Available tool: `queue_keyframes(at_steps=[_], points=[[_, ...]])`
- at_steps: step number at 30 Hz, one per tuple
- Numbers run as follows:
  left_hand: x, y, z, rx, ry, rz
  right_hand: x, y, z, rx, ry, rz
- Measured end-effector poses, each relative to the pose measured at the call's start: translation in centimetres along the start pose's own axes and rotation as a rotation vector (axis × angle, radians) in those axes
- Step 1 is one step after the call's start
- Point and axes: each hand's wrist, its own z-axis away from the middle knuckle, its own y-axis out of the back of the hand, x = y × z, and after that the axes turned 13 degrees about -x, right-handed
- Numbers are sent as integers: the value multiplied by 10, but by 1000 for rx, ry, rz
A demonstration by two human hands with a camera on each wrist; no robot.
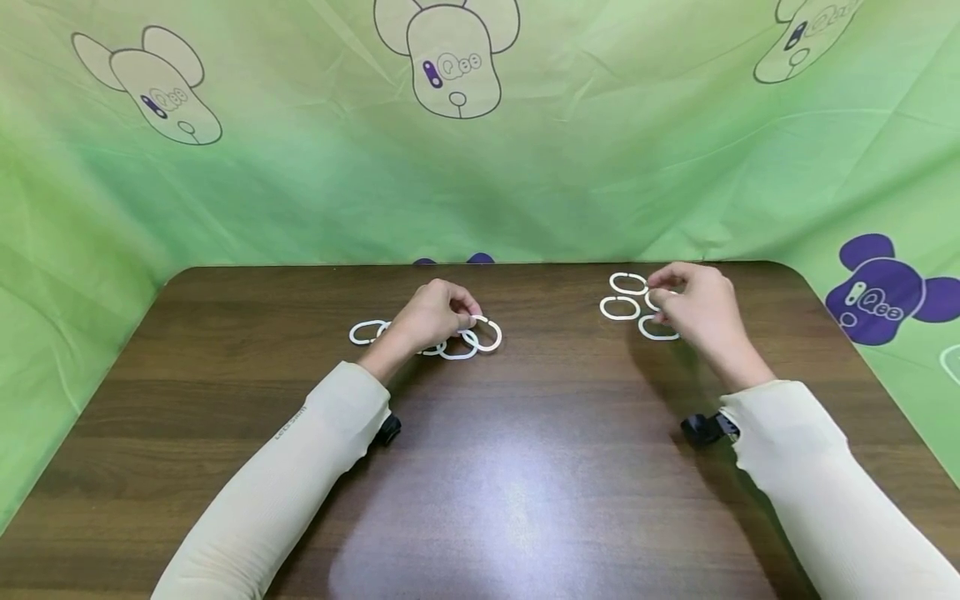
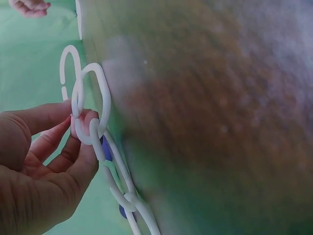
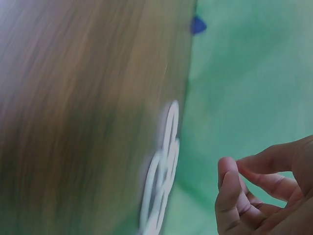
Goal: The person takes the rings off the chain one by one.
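Note:
My left hand [image 1: 435,317] pinches a white C-shaped link at the right end of a joined chain [image 1: 458,357]. In the left wrist view, the thumb and fingers of my left hand [image 2: 54,152] grip near where white links [image 2: 103,93] overlap. Over a group of loose white links [image 1: 620,308] at the back right is my right hand [image 1: 701,308], fingers bent and partly covering some links. The right wrist view shows my right hand [image 3: 264,191] with thumb and index tips close together and nothing visible between them, beside the links [image 3: 168,127].
The brown wooden table [image 1: 480,467] ends at a green curtain [image 1: 525,192] printed with cartoon heads, which also rises at both sides. The chain's left end [image 1: 363,332] lies on the table beyond my left wrist. Black wrist devices [image 1: 702,429] hang under both wrists.

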Motion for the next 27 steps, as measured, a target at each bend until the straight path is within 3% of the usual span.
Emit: queue_keyframes(at_steps=[13,20,27], points=[[-1,-1,0,12,-23,-11,-50,-46,-4,-119,157,-102],[-1,-1,-2,10,-25,4,-67,-64,-2,-213,155,-170],[-2,-1,-2,4,-31,32,-81,-85,-5,-255,166,-216]])
